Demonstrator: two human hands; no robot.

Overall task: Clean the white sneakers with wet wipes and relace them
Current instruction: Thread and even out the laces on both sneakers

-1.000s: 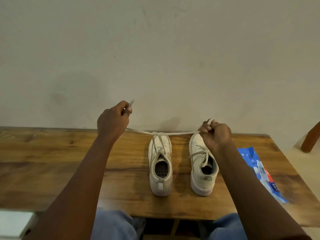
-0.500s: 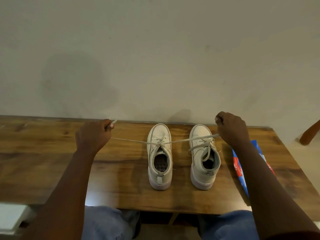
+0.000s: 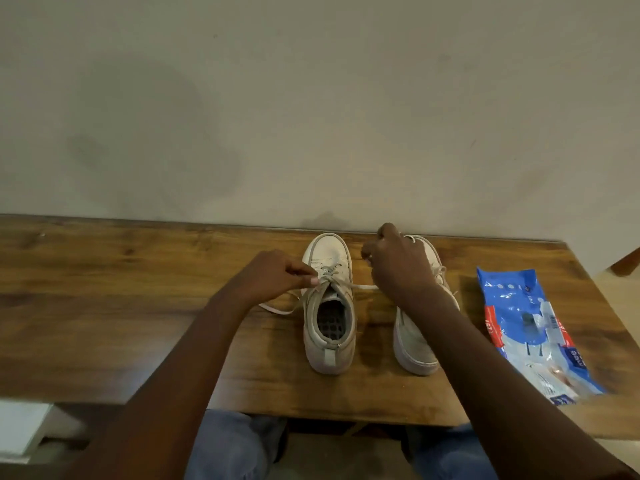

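Two white sneakers stand side by side on the wooden table (image 3: 104, 306), toes toward the wall. My left hand (image 3: 270, 277) pinches the lace (image 3: 360, 286) at the top eyelets of the left sneaker (image 3: 329, 327). A loose end of that lace trails on the table to the shoe's left. My right hand (image 3: 398, 268) hovers over the right sneaker (image 3: 412, 344) and holds the other end of the same lace, which runs taut across the gap. The right hand and forearm cover most of the right sneaker.
A blue and white pack of wet wipes (image 3: 533, 330) lies flat on the table at the right. The wall rises right behind the shoes' toes. A wooden chair part (image 3: 627, 259) shows at the far right edge. My knees sit under the table's near edge.
Both hands have come inward from a wide, outstretched pull. The left hand now sits at the left sneaker's eyelets and the right hand is over the right sneaker. The lace span is much shorter.
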